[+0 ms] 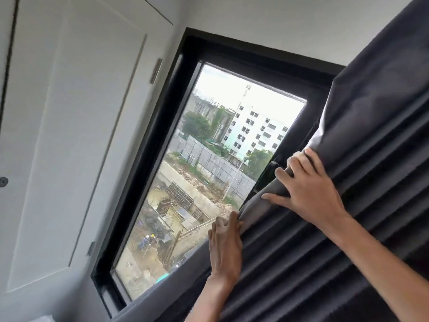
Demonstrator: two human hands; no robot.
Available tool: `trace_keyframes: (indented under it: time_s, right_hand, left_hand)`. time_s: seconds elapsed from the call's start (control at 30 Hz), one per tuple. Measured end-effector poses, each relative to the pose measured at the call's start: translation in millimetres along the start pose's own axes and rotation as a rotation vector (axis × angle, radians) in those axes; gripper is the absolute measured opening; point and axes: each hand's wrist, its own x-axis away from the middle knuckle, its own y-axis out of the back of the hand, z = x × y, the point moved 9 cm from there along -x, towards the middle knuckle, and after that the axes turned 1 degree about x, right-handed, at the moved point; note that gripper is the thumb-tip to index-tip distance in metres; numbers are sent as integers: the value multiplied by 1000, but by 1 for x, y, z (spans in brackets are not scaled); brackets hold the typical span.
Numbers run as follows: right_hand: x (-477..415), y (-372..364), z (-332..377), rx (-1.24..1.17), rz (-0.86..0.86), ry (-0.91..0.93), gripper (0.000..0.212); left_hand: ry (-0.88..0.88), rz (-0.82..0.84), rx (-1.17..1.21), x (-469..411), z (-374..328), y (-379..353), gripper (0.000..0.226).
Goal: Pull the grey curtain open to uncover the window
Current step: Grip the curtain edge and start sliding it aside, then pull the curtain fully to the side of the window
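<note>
Head view, tilted: pleated grey fabric curtain [362,182] bunched right, black-framed glass window [197,163] left part bare. Right hand [306,189] fingers clamped round curtain's leading edge; left hand [226,242] just below, fingers curled on same edge fold. White panelled wall [69,135] left.

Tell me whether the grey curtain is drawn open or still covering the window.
Partly open: the curtain is bunched in folds toward the right, one pane of the window uncovered.
</note>
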Motion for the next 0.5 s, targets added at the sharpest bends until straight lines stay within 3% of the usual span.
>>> trace_keyframes:
  time_s: [0.5]
  right_hand:
    - [215, 45, -130, 83, 238, -196, 73]
  left_hand:
    - [-160, 167, 51, 133, -152, -95, 18]
